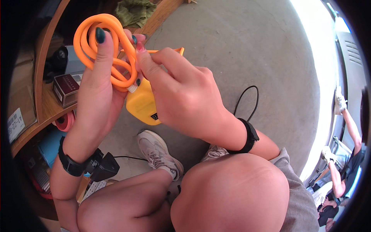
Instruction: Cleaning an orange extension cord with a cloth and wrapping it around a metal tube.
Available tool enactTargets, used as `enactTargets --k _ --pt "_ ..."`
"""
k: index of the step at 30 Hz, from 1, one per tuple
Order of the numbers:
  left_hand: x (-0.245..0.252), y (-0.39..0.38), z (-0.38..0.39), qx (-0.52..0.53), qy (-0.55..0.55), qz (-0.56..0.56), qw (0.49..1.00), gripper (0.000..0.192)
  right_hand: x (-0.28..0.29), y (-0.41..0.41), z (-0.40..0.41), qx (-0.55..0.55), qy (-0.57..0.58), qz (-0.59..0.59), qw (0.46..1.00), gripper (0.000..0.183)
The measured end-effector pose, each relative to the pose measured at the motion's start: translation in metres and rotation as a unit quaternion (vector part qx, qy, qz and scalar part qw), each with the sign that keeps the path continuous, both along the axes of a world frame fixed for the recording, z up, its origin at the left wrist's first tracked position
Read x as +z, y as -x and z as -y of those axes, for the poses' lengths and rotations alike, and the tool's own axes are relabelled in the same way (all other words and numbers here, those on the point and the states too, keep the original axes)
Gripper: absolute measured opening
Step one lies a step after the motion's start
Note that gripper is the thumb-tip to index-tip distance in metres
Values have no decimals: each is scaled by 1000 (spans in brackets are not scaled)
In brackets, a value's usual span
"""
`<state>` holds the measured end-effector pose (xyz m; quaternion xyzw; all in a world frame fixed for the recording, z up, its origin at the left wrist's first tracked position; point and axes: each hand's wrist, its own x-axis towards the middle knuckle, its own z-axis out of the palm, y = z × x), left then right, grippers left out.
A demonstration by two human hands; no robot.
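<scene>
A loosely looped orange cord (82,46) is held up in my left hand (100,76), whose thumb lies across the front of the loops. My right hand (185,95) pinches the cord's right side between thumb and forefinger, close to the left fingertips. A thin orange stretch of cord (181,50) shows behind the right forefinger. Below the loops hangs a yellow plastic housing (140,103) with a pale ribbed collar at its top and a small dark marking. My right hand covers part of this housing.
At left, a wooden shelf (55,114) holds a dark red box (66,87) and a cardboard carton (21,95). Green cloth (134,13) lies at the top. A black cable (256,100) loops over the concrete floor (232,52). Other people (345,177) are at far right.
</scene>
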<state>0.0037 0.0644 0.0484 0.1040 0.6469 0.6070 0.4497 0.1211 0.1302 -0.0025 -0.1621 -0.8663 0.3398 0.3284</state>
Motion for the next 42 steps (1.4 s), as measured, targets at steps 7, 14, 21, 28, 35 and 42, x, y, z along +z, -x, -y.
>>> enactTargets --k 7,14,21,28,35,42 --pt "-4 -2 7 -29 -12 -6 999 36 6 1 -4 79 -86 58 991 23" --pt "2 3 3 -15 -2 76 997 20 5 2 -9 93 -62 50 992 36" --pt "-3 25 9 67 9 174 982 17 11 -3 -8 192 60 76 977 43" --pt "-12 38 7 78 -26 169 982 23 6 -8 -11 159 123 5 980 30" --pt "-7 12 -1 -50 77 65 994 58 23 -19 -29 194 -126 -14 973 24" --pt "-6 9 28 -277 37 221 934 76 25 6 -54 120 44 -87 988 31"
